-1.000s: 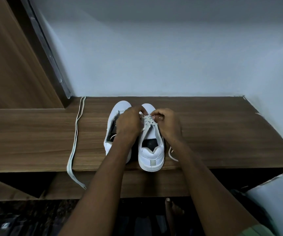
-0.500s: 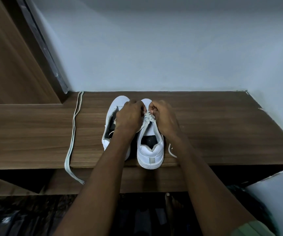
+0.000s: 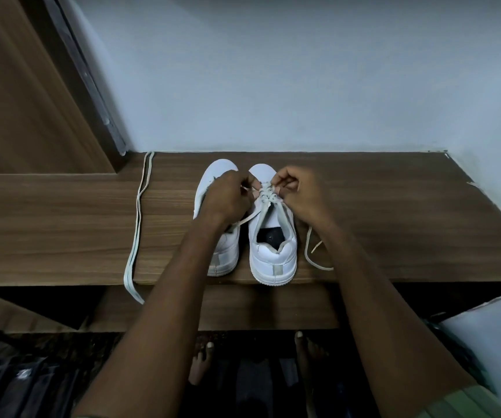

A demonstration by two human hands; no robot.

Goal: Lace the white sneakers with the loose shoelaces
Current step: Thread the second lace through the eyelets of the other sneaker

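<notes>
Two white sneakers, the left sneaker [image 3: 217,236] and the right sneaker [image 3: 273,254], are set side by side, heels at the near edge of a wooden shelf [image 3: 394,224]. The lace [image 3: 268,196] over the right sneaker's front is pinched by the curled fingers of the left hand [image 3: 228,196] and right hand [image 3: 299,194], which hide its eyelets and much of the left sneaker. A loose shoelace [image 3: 137,218] is laid well to the left, its end hung over the edge, and a lace tail [image 3: 311,251] is seen beside the right sneaker.

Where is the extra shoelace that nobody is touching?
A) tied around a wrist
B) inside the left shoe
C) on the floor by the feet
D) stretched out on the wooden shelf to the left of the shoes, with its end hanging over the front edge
D: the spare shoelace lies long on the wooden shelf, left of the left sneaker, and its end droops past the front edge.
</notes>
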